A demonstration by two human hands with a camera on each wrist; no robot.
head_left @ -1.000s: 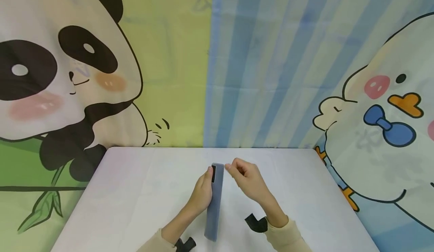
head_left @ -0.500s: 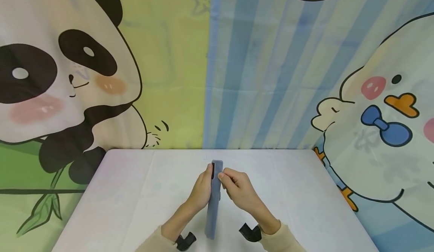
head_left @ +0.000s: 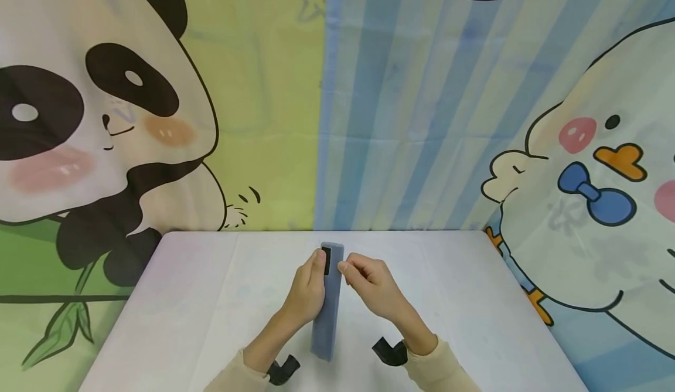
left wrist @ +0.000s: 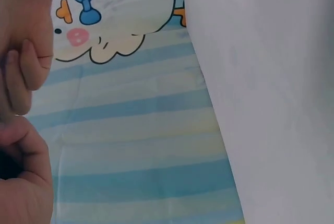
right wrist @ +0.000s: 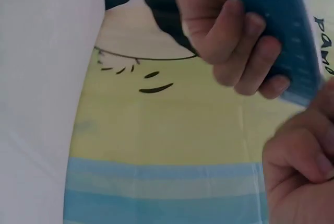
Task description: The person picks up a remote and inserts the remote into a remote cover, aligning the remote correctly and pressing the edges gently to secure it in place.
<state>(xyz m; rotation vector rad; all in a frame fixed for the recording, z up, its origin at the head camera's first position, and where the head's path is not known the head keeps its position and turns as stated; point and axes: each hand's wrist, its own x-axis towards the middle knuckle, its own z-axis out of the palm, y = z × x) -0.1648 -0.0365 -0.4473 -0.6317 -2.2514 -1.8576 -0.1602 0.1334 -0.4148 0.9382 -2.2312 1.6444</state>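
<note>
A long, slim blue-grey case (head_left: 328, 316) with a dark panel near its top stands on edge between the hands in the head view. My left hand (head_left: 307, 289) grips its left side, the thumb beside the dark panel. In the right wrist view, the left fingers (right wrist: 253, 51) curl across the case's blue face (right wrist: 292, 31), which bears small pale marks. My right hand (head_left: 375, 283) has its fingers curled, thumb and forefinger pinching at the case's upper right edge. The left wrist view shows the right hand (left wrist: 28, 62) above the left hand (left wrist: 28, 182); the case is hidden there.
A white table (head_left: 211, 298) lies under both hands. Behind it hangs a printed cloth (head_left: 401, 116) with a panda and a white duck. Dark straps (head_left: 389, 352) show at the beige sleeves (head_left: 440, 371).
My right hand has come in from the right and slightly lower, up to the case's edge. My left hand and the case have shifted a little left and up.
</note>
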